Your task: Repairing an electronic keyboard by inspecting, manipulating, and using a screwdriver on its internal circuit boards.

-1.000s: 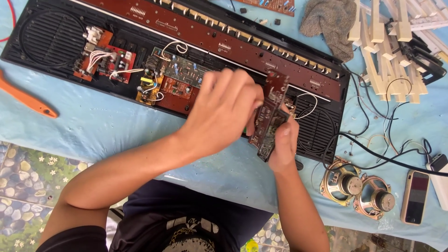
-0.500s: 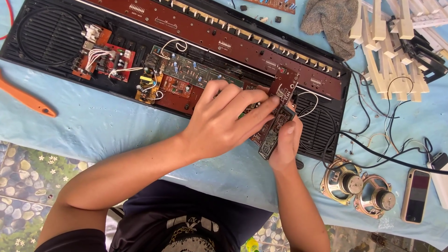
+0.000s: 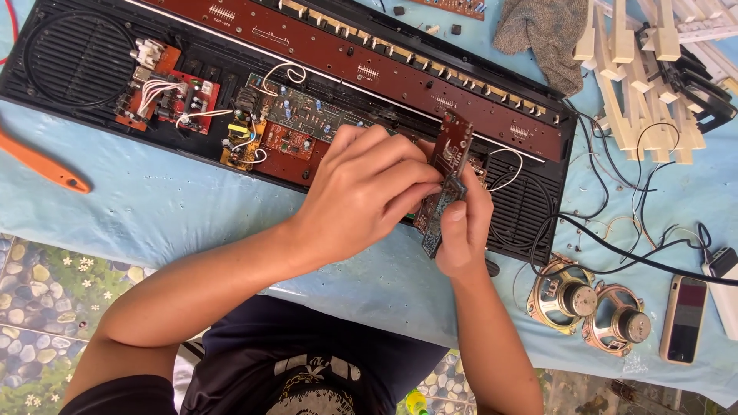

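Observation:
A narrow brown circuit board [image 3: 447, 165] is held upright on its edge above the opened black keyboard case [image 3: 69, 54]. My right hand [image 3: 461, 230] grips the board's lower end from below, thumb on its face. My left hand [image 3: 369, 188] comes in from the left, its fingertips pinching the board's middle. White wires [image 3: 503, 165] run from the board into the case. Inside the case lie a long brown key-contact board [image 3: 384, 65], a green and brown main board [image 3: 296, 123] and a small red board [image 3: 165, 96] with white wires.
A light blue cloth [image 3: 192, 207] covers the table. Two loose speakers [image 3: 592, 307] and a phone [image 3: 683, 319] lie at the right. Detached white keys [image 3: 653, 69] and a grey rag [image 3: 542, 34] sit top right. An orange tool handle [image 3: 42, 165] lies at the left.
The small board has been tilted up from lying in the case to standing on edge. My left hand has shifted from covering it to pinching its side.

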